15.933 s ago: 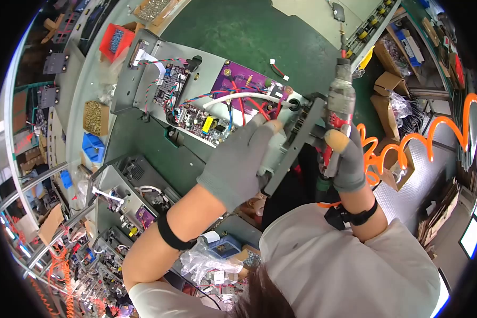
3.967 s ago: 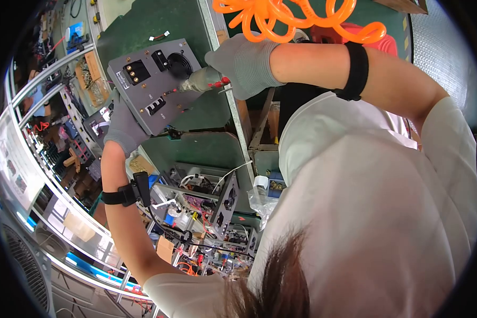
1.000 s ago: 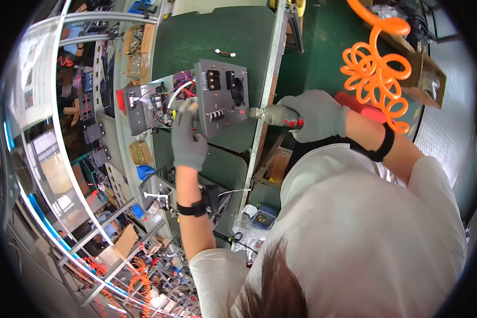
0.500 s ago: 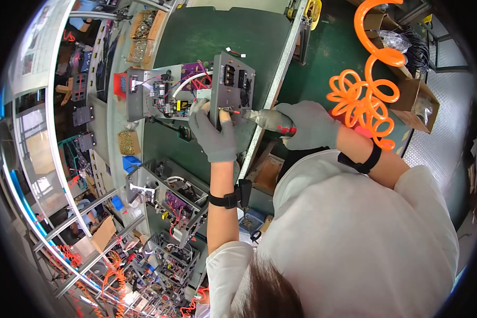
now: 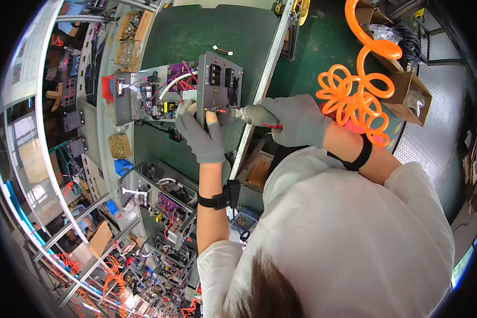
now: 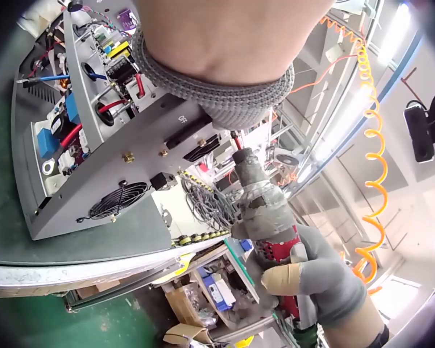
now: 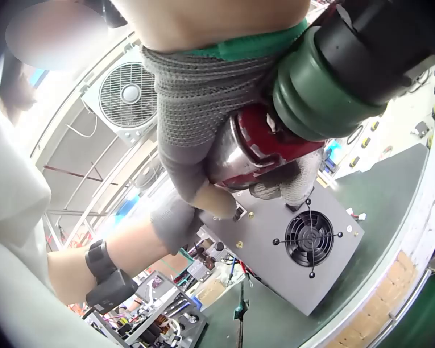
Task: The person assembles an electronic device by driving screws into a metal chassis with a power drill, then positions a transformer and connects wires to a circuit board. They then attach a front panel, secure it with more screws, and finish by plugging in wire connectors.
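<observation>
Beside the flat bench (image 5: 206, 32), the knit-gloved right hand (image 5: 297, 120) grips a cylindrical driver (image 5: 249, 115).

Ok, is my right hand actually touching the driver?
Touching. The left wrist view shows it: the right hand is wrapped round the driver at its red section, with no gap between.

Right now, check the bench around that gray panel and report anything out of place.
One small oddity: a short white-ended cable lies loose on the green bench top, above the gray panel in the head view. It looks stray because both its ends appear unplugged, joined to nothing. No spill shows there.
</observation>
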The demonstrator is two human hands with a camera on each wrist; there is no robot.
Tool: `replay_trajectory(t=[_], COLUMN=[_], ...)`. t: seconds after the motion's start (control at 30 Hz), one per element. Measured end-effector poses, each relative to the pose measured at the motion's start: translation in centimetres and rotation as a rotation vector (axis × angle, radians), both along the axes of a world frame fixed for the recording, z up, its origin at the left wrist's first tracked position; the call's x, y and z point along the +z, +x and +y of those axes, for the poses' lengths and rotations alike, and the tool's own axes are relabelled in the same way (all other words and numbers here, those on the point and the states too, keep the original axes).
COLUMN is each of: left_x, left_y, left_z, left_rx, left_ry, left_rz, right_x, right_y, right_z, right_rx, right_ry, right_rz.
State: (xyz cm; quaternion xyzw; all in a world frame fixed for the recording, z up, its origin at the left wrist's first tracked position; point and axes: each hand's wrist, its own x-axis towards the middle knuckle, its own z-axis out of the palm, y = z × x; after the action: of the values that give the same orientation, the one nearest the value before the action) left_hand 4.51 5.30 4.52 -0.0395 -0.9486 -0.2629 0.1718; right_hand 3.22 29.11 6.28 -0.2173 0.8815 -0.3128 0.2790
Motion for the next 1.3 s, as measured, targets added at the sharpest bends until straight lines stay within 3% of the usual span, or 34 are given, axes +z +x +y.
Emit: replay_trajectory(t=[0.17,0.4,0.47,0.5,0.57,0.6,0.7,0.77,0.83,1.03,1.3], left_x=[0.2,0.1,0.1,0.2,0.3,0.2,-0.2,-0.4,-0.3,-0.4,-0.4], left_y=[0.0,0.1,0.0,0.0,0.0,0.0,0.0,-0.1,-0.1,-0.2,-0.2], left_z=[0.2,0.4,0.3,0.3,0.2,0.2,-0.3,-0.4,-0.4,-0.8,-0.8], left_rx=[-0.028,-0.014,-0.036,-0.035,-0.072,-0.071,-0.074,-0.074,-0.067,-0.092,-0.089], left_ry=[-0.013,0.046,0.013,0.013,-0.007,-0.005,-0.008,-0.003,-0.001,-0.043,-0.017], left_rz=[0.003,-0.003,0.022,0.024,0.033,0.036,0.054,0.042,0.043,0.078,0.061], right_x=[-0.4,1.2,-0.3,-0.6,-1.0,-0.8,-1.6,-2.3,-1.1,-0.3,-0.2], right_y=[0.5,1.4,0.2,-0.5,-1.5,-1.9,-1.6,-1.2,-1.2,-1.6,-1.7], right_z=[0.0,-0.6,0.2,0.5,0.7,0.7,0.1,-0.2,-0.2,-0.3,-0.4], right_rx=[-0.009,-0.025,0.017,0.018,-0.012,-0.065,-0.078,-0.068,0.017,0.01,0.048], right_ry=[0.027,0.184,-0.165,-0.165,-0.457,-0.439,-0.465,-0.476,-0.338,-0.206,-0.234], right_rz=[0.17,0.194,0.028,0.03,-0.624,-0.882,-0.953,-0.848,-0.469,-0.356,-0.335])
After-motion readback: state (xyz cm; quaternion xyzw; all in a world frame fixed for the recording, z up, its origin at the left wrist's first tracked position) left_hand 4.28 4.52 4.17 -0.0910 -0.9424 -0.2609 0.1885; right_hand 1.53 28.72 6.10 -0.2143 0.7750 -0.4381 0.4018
